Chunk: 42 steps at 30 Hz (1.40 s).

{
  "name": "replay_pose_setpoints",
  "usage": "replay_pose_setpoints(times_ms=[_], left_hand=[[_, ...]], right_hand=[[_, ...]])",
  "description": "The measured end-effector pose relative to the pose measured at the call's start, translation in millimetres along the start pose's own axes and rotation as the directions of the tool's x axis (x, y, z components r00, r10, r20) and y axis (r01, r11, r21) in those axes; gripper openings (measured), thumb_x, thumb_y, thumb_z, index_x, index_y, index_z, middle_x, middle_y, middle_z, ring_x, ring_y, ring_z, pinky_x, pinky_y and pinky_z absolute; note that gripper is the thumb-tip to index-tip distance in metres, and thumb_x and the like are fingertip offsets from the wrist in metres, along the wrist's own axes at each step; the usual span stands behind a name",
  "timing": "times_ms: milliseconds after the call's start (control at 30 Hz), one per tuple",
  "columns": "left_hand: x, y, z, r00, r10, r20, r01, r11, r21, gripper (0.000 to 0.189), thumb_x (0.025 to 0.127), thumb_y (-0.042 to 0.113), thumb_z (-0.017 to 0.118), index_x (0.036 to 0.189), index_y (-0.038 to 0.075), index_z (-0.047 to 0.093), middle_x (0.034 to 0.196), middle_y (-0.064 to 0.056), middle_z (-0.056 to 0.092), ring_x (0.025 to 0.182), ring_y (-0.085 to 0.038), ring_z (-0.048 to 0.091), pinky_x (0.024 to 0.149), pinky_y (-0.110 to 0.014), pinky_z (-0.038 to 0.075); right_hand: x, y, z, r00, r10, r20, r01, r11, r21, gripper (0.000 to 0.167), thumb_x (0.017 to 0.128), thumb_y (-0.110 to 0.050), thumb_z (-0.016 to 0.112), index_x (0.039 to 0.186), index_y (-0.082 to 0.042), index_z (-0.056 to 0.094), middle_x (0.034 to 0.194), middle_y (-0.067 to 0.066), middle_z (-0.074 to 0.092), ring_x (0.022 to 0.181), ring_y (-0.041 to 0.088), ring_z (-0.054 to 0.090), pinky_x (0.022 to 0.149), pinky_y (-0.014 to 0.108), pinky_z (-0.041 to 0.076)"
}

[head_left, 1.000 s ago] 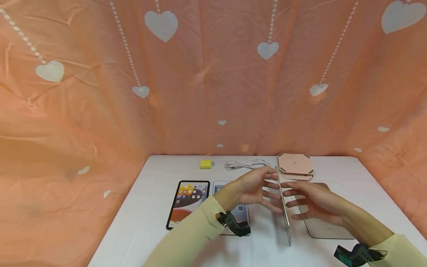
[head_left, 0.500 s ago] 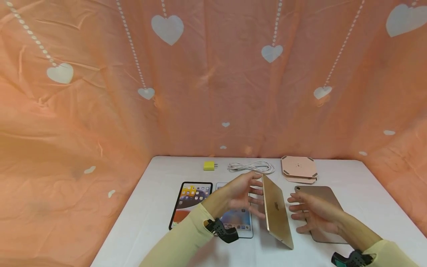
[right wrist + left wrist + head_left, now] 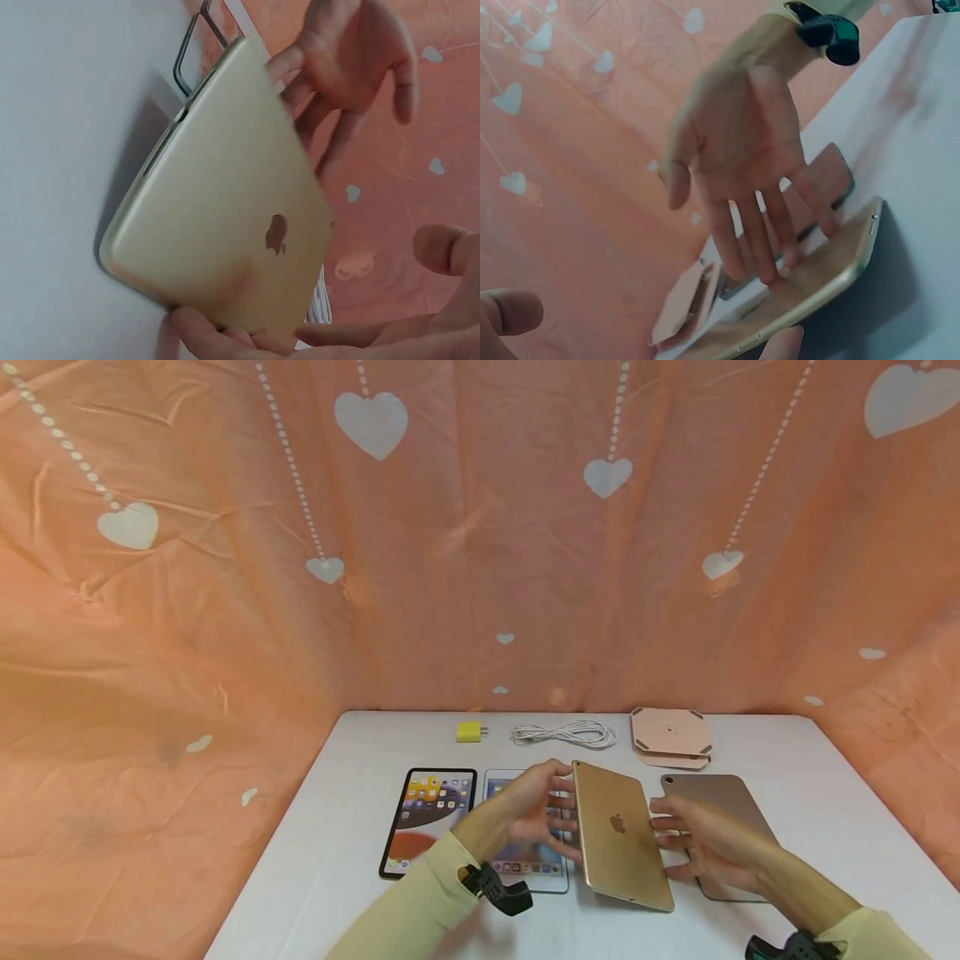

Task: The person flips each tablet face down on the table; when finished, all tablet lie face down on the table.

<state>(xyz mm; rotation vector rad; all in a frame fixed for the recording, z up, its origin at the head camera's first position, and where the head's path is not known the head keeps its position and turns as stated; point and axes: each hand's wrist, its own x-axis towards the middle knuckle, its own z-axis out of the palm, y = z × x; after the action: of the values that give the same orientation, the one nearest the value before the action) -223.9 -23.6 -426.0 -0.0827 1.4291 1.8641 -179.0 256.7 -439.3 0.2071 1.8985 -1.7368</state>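
Observation:
A gold tablet (image 3: 622, 868) with an apple logo on its back leans at a slant over the white table, its back facing up and to the right. My left hand (image 3: 528, 810) has its fingers spread along the tablet's left edge. At the opposite edge, the fingers of my right hand (image 3: 716, 843) lie extended, their tips touching the tablet, as the right wrist view also shows. Neither hand curls round it. A white tablet (image 3: 525, 881) with its screen lit lies partly hidden under my left hand. Beneath my right hand is a grey-brown tablet (image 3: 720, 793), back up.
A black-rimmed tablet (image 3: 427, 818) with a lit screen lies at the left. Along the back of the table (image 3: 337, 827) are a yellow charger plug (image 3: 468, 732), a coiled white cable (image 3: 566, 734) and a pink folding stand (image 3: 670, 735). Behind hangs an orange curtain (image 3: 450, 568) with hearts.
The gold tablet has tipped from nearly edge-on to slanting, so its back now shows. The left hand moved left and down with its edge; the right fingers have met the other edge.

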Motion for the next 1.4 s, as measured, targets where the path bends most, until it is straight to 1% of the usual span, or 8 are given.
replay_pose_setpoints(times_ms=[267, 567, 733, 900, 1000, 1100, 1233, 1400], left_hand=[[13.6, -12.1, 2.4, 0.996, -0.013, -0.087, 0.009, 0.999, -0.044, 0.065, 0.1, 0.043, 0.059, 0.148, -0.001, 0.05, 0.126, -0.018, 0.05, 0.129, -0.047, 0.05, 0.107, -0.087, 0.044], [24.9, -15.1, 8.2, 0.991, -0.038, -0.132, 0.034, 0.999, -0.038, 0.065, 0.102, 0.052, 0.057, 0.14, -0.001, 0.05, 0.112, -0.015, 0.052, 0.119, -0.046, 0.057, 0.105, -0.091, 0.041], [25.3, -16.4, 10.4, 0.988, -0.037, -0.15, 0.029, 0.998, -0.053, 0.07, 0.102, 0.052, 0.058, 0.142, -0.005, 0.046, 0.121, -0.022, 0.051, 0.13, -0.057, 0.055, 0.107, -0.094, 0.034], [16.8, -15.6, 7.6, 0.995, -0.005, -0.099, -0.001, 0.998, -0.059, 0.079, 0.103, 0.051, 0.056, 0.154, -0.008, 0.038, 0.144, -0.034, 0.048, 0.142, -0.069, 0.044, 0.116, -0.091, 0.028], [6.1, -14.6, -1.5, 0.998, 0.025, -0.065, -0.028, 0.999, -0.04, 0.082, 0.106, 0.049, 0.054, 0.162, -0.008, 0.032, 0.157, -0.037, 0.044, 0.146, -0.069, 0.04, 0.119, -0.085, 0.032], [-6.0, -13.2, -17.2, 0.997, 0.058, -0.046, -0.059, 0.998, -0.022, 0.08, 0.108, 0.045, 0.053, 0.165, -0.007, 0.032, 0.163, -0.036, 0.044, 0.148, -0.064, 0.045, 0.119, -0.078, 0.04], [-22.8, -9.4, -42.8, 0.996, 0.091, -0.006, -0.091, 0.996, -0.017, 0.074, 0.11, 0.041, 0.049, 0.165, -0.006, 0.036, 0.164, -0.034, 0.046, 0.148, -0.057, 0.05, 0.121, -0.071, 0.044], [-42.7, -2.9, -72.1, 0.995, 0.096, 0.006, -0.096, 0.995, -0.017, 0.071, 0.113, 0.041, 0.045, 0.166, -0.006, 0.035, 0.167, -0.032, 0.044, 0.151, -0.055, 0.049, 0.122, -0.066, 0.046]], right_hand=[[-2.0, 2.7, -3.5, 1.0, -0.029, -0.012, 0.029, 0.999, -0.032, 0.074, 0.117, -0.039, 0.036, 0.165, 0.014, 0.016, 0.168, 0.039, 0.024, 0.149, 0.051, 0.034, 0.104, 0.057, 0.058], [-0.5, 4.0, -6.5, 0.999, -0.037, -0.018, 0.035, 0.996, -0.081, 0.07, 0.117, -0.037, 0.041, 0.161, 0.015, 0.026, 0.17, 0.038, 0.024, 0.154, 0.056, 0.029, 0.11, 0.064, 0.055], [-0.5, 5.3, -7.2, 0.999, -0.033, -0.026, 0.032, 0.997, -0.065, 0.066, 0.116, -0.037, 0.042, 0.158, 0.014, 0.03, 0.168, 0.035, 0.027, 0.154, 0.053, 0.029, 0.111, 0.064, 0.054], [-0.5, 6.8, -8.9, 0.999, -0.043, -0.027, 0.041, 0.997, -0.06, 0.061, 0.116, -0.036, 0.043, 0.153, 0.011, 0.037, 0.16, 0.03, 0.037, 0.149, 0.048, 0.035, 0.109, 0.056, 0.054], [-0.6, 6.3, -9.1, 0.998, -0.055, -0.033, 0.053, 0.995, -0.079, 0.06, 0.116, -0.035, 0.043, 0.154, 0.011, 0.038, 0.156, 0.027, 0.043, 0.146, 0.044, 0.04, 0.107, 0.045, 0.052], [-2.6, 3.8, -8.4, 0.997, -0.073, -0.014, 0.071, 0.993, -0.089, 0.067, 0.117, -0.036, 0.041, 0.161, 0.012, 0.03, 0.162, 0.034, 0.039, 0.147, 0.047, 0.042, 0.106, 0.042, 0.051], [-6.1, -0.1, -6.8, 0.994, -0.089, 0.068, 0.092, 0.995, -0.032, 0.075, 0.118, -0.042, 0.038, 0.168, 0.011, 0.019, 0.173, 0.039, 0.022, 0.154, 0.056, 0.039, 0.114, 0.057, 0.053], [-4.1, -1.8, -1.8, 0.969, -0.135, 0.205, 0.119, 0.989, 0.092, 0.074, 0.119, -0.043, 0.036, 0.169, 0.009, 0.018, 0.173, 0.036, 0.027, 0.15, 0.046, 0.053, 0.117, 0.061, 0.053]])
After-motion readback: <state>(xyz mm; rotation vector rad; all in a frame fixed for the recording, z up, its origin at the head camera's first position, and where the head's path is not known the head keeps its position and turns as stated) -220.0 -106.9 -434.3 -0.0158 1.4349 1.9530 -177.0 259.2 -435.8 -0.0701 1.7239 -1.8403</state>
